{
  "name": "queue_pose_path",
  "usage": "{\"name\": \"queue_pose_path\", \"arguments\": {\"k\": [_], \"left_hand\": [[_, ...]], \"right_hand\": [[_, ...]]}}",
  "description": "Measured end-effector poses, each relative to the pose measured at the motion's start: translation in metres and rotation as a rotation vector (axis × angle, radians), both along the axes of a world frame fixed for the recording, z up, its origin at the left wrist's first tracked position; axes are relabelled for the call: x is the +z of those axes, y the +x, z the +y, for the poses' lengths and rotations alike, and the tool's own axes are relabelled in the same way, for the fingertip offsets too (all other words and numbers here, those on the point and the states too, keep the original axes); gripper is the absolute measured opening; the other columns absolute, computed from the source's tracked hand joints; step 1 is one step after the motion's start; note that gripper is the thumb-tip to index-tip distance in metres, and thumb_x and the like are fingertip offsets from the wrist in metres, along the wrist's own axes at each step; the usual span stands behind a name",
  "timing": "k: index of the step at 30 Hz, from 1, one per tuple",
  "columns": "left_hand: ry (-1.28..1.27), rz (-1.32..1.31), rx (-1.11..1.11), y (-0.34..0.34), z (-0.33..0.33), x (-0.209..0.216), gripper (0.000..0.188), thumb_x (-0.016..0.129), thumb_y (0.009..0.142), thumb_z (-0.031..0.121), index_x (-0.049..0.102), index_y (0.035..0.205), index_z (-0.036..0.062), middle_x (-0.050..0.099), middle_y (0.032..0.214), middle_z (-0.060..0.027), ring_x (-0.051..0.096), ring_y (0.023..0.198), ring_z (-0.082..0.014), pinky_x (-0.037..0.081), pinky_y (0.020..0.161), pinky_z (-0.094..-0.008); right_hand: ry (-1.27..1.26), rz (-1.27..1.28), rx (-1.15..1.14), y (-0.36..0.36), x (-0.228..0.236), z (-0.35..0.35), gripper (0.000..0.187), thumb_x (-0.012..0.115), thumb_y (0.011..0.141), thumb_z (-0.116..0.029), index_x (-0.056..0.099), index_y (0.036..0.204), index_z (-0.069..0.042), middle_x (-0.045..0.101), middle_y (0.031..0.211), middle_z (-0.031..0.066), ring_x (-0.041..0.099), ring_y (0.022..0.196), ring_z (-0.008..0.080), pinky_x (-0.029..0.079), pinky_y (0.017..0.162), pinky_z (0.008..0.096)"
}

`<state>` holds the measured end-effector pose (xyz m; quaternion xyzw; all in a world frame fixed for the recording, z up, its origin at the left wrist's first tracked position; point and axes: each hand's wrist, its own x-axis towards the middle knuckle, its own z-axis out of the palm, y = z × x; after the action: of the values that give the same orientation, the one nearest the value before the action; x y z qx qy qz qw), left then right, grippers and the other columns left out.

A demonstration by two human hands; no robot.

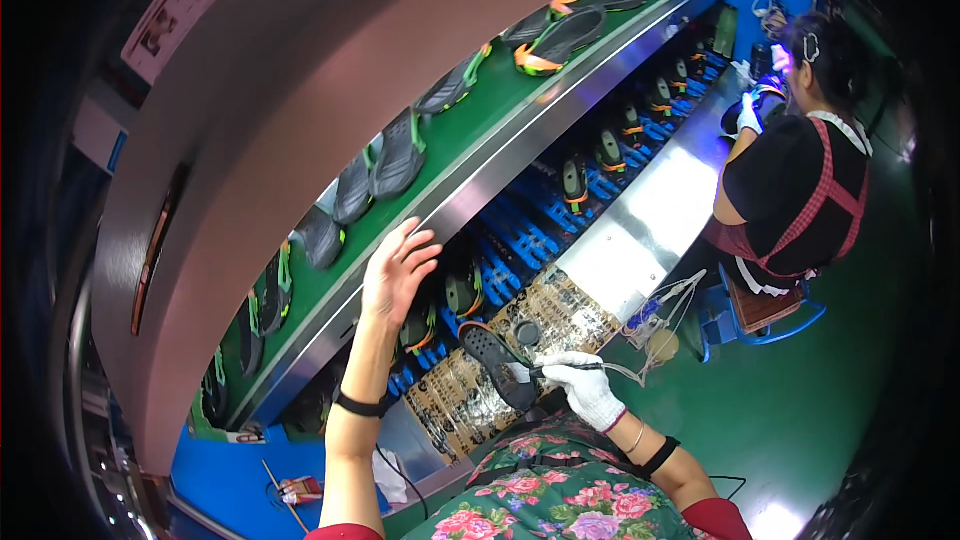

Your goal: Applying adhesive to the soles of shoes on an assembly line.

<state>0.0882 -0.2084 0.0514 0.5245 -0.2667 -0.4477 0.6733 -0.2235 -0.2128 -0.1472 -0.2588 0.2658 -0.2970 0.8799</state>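
My left hand (398,275) is bare and raised beside the metal edge of the conveyor, its fingers apart and nothing in them. A white glove covers my right hand (585,388), which is closed around the dark handle of a brush (524,373) with pale bristles. The bristle end meets a dark shoe sole (490,358) dotted with small holes. That sole lies slanted on the tape-patched worktop (455,400), close to my apron. Just beyond it stands a small round black container (527,332).
Along the green conveyor belt (385,210) lie several dark sandals and soles, some with orange and green straps. Below it, a lower row of blue holders (535,240) carries more shoes. A gloved co-worker (800,160) sits at the right, beside violet light. White cables (665,315) hang off the worktop.
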Motion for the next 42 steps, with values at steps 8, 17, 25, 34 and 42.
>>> {"name": "queue_pose_path", "arguments": {"k": [8, 17, 25, 34, 42], "left_hand": [[0.094, -0.440, -0.268, -0.039, -0.191, 0.031, 0.061, 0.071, 0.095, 0.031, 0.052, 0.146, 0.0055, 0.063, 0.126, -0.0130, 0.068, 0.105, -0.0219, 0.055, 0.087, -0.0343], [-0.012, -1.508, -0.085, 0.057, -0.349, 0.025, 0.074, 0.085, 0.076, 0.040, 0.058, 0.141, 0.0151, 0.049, 0.136, -0.0268, 0.055, 0.125, -0.0342, 0.046, 0.107, -0.0444], [-0.072, -1.733, -0.018, 0.007, -0.408, 0.005, 0.040, 0.085, 0.079, 0.032, 0.064, 0.102, 0.0067, 0.067, 0.093, -0.0179, 0.061, 0.096, -0.0379, 0.052, 0.085, -0.0482], [-0.024, -1.768, -0.094, -0.027, -0.476, 0.019, 0.033, 0.083, 0.080, 0.028, 0.064, 0.093, 0.0047, 0.072, 0.090, -0.0151, 0.062, 0.093, -0.0386, 0.053, 0.084, -0.0489], [-0.040, -1.576, -0.052, -0.043, -0.604, 0.015, 0.019, 0.075, 0.083, 0.009, 0.070, 0.101, 0.0051, 0.076, 0.101, -0.0151, 0.070, 0.103, -0.0367, 0.053, 0.091, -0.0475]], "right_hand": [[0.005, 0.009, -0.188, -0.031, 0.011, -0.014, 0.021, 0.071, 0.086, 0.006, 0.076, 0.106, 0.005, 0.078, 0.101, 0.0126, 0.073, 0.085, 0.0167, 0.057, 0.075, 0.0276], [0.005, 0.044, -0.293, -0.026, 0.016, -0.019, 0.021, 0.073, 0.084, 0.007, 0.077, 0.104, 0.006, 0.078, 0.099, 0.0144, 0.073, 0.085, 0.0184, 0.058, 0.078, 0.0290], [0.020, 0.163, -0.385, -0.027, 0.006, -0.026, 0.016, 0.071, 0.085, 0.007, 0.076, 0.100, 0.005, 0.077, 0.104, 0.0174, 0.074, 0.089, 0.0212, 0.060, 0.082, 0.0320], [0.080, 0.107, -0.247, -0.028, -0.001, -0.089, 0.017, 0.074, 0.085, 0.006, 0.077, 0.102, 0.004, 0.078, 0.101, 0.0128, 0.072, 0.087, 0.0156, 0.057, 0.081, 0.0270], [0.104, 0.192, -0.294, -0.041, -0.006, -0.118, 0.016, 0.071, 0.085, 0.008, 0.076, 0.101, 0.006, 0.077, 0.105, 0.0159, 0.073, 0.093, 0.0208, 0.058, 0.085, 0.0308]]}}
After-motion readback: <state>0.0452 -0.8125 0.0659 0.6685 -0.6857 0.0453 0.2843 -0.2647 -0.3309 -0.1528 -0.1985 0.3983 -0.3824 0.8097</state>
